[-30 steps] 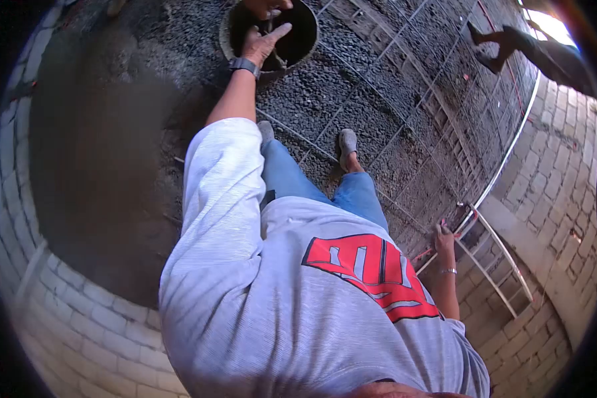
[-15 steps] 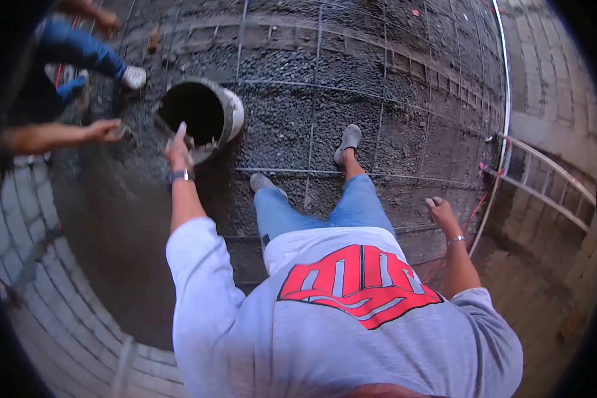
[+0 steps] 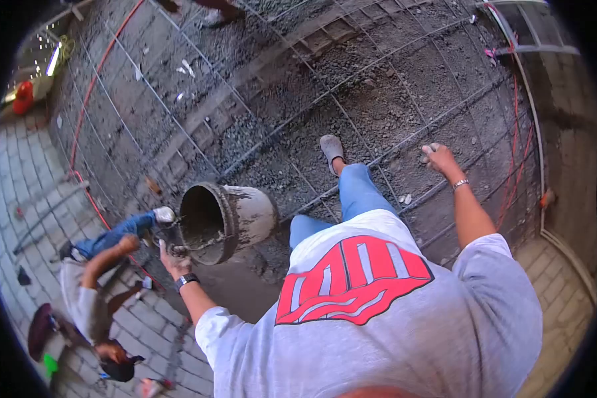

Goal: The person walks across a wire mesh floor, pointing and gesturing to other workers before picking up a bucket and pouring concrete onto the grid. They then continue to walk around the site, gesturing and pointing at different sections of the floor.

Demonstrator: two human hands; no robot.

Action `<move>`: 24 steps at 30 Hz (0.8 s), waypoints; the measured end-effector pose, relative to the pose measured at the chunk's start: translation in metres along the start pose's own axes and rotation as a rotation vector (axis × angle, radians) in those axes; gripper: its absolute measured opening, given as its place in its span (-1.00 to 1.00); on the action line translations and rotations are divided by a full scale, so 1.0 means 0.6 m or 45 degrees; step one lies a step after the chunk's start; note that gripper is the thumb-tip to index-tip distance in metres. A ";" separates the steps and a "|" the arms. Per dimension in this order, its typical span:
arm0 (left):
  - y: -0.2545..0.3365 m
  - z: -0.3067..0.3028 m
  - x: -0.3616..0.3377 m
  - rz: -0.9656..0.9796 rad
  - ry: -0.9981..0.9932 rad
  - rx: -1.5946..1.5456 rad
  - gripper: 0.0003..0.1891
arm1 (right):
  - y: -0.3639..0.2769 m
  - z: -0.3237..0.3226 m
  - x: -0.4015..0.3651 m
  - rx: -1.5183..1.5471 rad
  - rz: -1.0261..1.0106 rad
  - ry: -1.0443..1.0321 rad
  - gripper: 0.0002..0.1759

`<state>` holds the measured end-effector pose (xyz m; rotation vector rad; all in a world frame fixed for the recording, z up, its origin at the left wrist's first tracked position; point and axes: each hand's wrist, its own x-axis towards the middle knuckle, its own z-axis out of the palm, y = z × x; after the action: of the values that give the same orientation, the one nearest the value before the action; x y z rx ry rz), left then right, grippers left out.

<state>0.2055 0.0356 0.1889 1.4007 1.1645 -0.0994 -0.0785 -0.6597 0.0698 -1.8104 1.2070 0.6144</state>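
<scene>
A cement-smeared white bucket is tilted, its dark open mouth facing left in the head view. My left hand is at the lower edge of its rim, thumb stretched out and the other fingers curled at the rim, partly hidden. Grey wet mix shows inside the mouth near that hand. Away to the right, my right hand is held over the gravel with its fingers curled in and their tips grey with dirt. I see nothing in it.
Thin steel bars form a grid over the gravel. A co-worker bends close by on the left, a foot near the bucket. Paving blocks lie beyond. Orange hose crosses at left, and a pale pipe edges the right side.
The view has turned. The bucket has tipped further onto its side, with my left hand still at its rim. The co-worker's reaching hand has drawn back from near the bucket.
</scene>
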 end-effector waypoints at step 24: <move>0.075 0.636 -0.023 -0.025 -0.612 0.000 -0.38 | 0.010 -0.171 -0.098 0.522 0.263 0.381 -0.64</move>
<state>0.4446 -0.2611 0.1354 1.2729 0.7765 -0.4267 -0.1142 -0.7194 0.1656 -1.4723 1.6031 0.1855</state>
